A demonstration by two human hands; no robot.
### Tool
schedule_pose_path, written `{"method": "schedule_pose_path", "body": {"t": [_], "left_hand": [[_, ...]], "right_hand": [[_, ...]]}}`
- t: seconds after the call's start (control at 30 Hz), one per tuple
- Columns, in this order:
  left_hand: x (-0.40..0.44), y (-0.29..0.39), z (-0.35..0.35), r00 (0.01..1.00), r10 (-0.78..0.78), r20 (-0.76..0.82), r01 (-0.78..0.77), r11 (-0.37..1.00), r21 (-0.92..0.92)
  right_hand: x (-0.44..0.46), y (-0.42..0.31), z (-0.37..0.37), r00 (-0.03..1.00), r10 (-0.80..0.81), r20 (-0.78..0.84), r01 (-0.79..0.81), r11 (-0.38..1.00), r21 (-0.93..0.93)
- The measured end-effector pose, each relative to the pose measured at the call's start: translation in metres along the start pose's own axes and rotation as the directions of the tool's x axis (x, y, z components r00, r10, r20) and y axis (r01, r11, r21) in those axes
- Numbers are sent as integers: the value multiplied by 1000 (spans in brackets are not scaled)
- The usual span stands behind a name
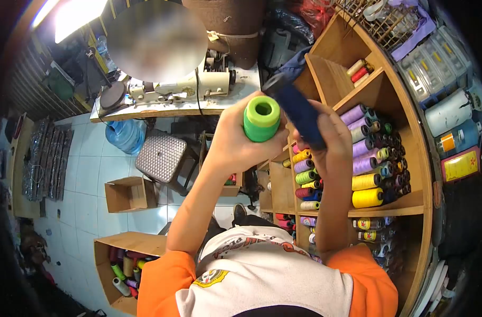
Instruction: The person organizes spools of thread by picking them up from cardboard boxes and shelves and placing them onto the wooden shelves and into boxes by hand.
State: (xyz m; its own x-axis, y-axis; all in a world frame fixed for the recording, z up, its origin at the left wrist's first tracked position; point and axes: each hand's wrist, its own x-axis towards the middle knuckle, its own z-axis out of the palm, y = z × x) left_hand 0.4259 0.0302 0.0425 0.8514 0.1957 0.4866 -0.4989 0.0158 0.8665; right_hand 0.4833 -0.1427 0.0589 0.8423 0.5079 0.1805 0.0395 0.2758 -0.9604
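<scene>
In my left hand [233,134] is a green thread spool [261,120], its lighter hollow end tipped up toward me. The fingers wrap around its side. My right hand [332,132] grips a navy blue thread spool [298,110], which leans up and to the left with its dark end close to the green one. Both spools are held in the air before my chest. Just behind my right hand, purple thread spools [363,148] and yellow thread spools [366,182] lie stacked in a compartment of the wooden shelf [426,179].
An open cardboard box [130,240] of thread spools stands low at left, below a smaller cardboard box [126,195]. A stool [161,154] and a blue water jug [126,136] stand by the table with a sewing machine [167,91]. Jars and plastic organizers [436,62] line the shelf top.
</scene>
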Motion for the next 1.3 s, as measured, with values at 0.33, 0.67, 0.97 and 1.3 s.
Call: {"method": "schedule_pose_path", "body": {"t": [0.33, 0.67, 0.97, 1.3], "left_hand": [[-2, 5, -7, 964, -215, -157, 218, 976, 0], [27, 37, -31, 988, -122, 96, 68, 897, 436], [68, 50, -50, 820, -175, 544, -310, 664, 680], [20, -14, 21, 987, -150, -57, 100, 852, -513]], "right_hand": [[0, 27, 28, 741, -651, 164, 461, 316, -829], [-3, 32, 24, 789, -526, 319, 541, 346, -767], [-14, 23, 8, 897, -265, 354, 390, 852, -350], [-3, 37, 10, 953, -179, -245, 276, 848, 453]]}}
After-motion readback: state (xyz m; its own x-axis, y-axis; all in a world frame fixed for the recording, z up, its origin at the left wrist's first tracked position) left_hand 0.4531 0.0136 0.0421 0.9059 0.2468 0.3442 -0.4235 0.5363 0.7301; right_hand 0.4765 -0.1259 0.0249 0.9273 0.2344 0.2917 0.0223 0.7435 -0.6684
